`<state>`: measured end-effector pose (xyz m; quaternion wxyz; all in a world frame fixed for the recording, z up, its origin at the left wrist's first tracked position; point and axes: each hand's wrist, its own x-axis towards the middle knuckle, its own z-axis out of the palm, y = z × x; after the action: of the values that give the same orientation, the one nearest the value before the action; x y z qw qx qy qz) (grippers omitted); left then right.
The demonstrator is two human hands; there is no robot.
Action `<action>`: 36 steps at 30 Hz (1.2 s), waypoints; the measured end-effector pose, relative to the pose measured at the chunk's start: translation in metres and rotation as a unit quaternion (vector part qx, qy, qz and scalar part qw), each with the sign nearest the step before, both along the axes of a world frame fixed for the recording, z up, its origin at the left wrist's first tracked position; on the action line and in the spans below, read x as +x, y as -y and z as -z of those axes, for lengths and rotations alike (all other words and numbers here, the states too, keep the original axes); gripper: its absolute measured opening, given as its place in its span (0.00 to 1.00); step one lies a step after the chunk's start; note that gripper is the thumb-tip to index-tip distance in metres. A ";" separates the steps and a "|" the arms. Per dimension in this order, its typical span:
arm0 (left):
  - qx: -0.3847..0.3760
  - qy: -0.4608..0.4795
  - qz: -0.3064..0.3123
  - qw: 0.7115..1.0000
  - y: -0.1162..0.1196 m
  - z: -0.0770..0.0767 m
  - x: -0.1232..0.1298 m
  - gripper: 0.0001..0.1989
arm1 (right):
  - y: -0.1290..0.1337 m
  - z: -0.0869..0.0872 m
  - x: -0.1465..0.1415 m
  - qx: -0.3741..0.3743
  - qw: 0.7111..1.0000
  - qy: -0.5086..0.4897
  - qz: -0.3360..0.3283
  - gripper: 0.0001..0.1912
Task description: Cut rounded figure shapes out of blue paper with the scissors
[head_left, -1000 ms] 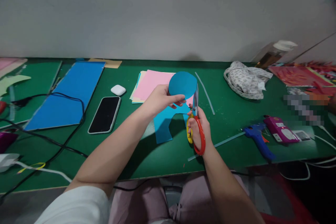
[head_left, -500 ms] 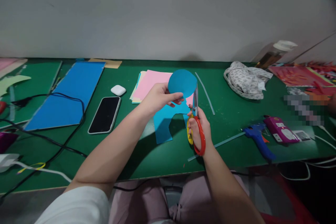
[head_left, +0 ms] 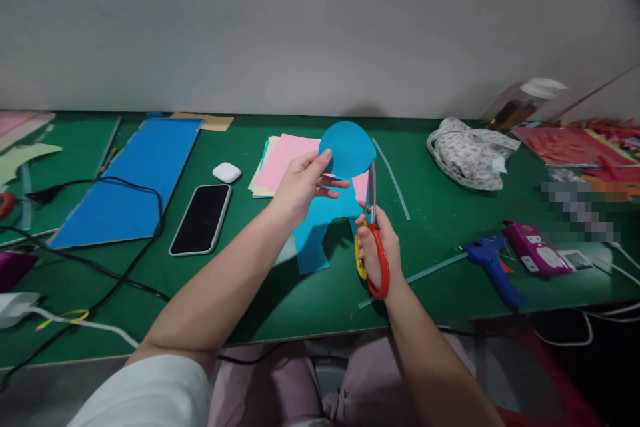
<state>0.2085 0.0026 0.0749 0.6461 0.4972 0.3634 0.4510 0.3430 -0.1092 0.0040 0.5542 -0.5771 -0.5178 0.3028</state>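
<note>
Left grip (head_left: 301,190) in the head view is pinching a blue paper circle (head_left: 349,147) by its left edge, above the bench (head_left: 430,230) and toward its back edge. Right grip (head_left: 385,250) is clasping red-and-yellow-handled scissors (head_left: 371,201), their blades pointing toward the back edge and tips appearing at the circle's lower right rim. Below, a blue paper offcut (head_left: 311,247) is lying nearer the front edge, before a pink-topped paper stack (head_left: 283,160). A blue glue gun (head_left: 493,261) is lying farther right, near the front edge.
</note>
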 end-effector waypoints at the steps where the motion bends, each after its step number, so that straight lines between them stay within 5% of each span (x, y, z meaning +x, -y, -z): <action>1: -0.012 0.025 -0.007 1.000 0.002 0.002 0.003 0.20 | 0.000 -0.001 -0.002 -0.002 1.000 -0.006 -0.001 0.29; 17: 0.080 -0.032 -0.064 0.994 0.023 0.006 0.016 0.14 | 0.003 0.005 -0.007 -0.007 0.996 -0.063 -0.067 0.44; 36: 0.039 -0.061 0.027 0.997 0.032 0.003 0.020 0.11 | 0.000 0.011 0.002 0.036 0.998 -0.036 -0.028 0.40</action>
<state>0.2281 -0.0294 0.0716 0.6145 0.5585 0.3705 0.4162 0.3447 -0.1089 -0.0067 0.5847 -0.5305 -0.5239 0.3198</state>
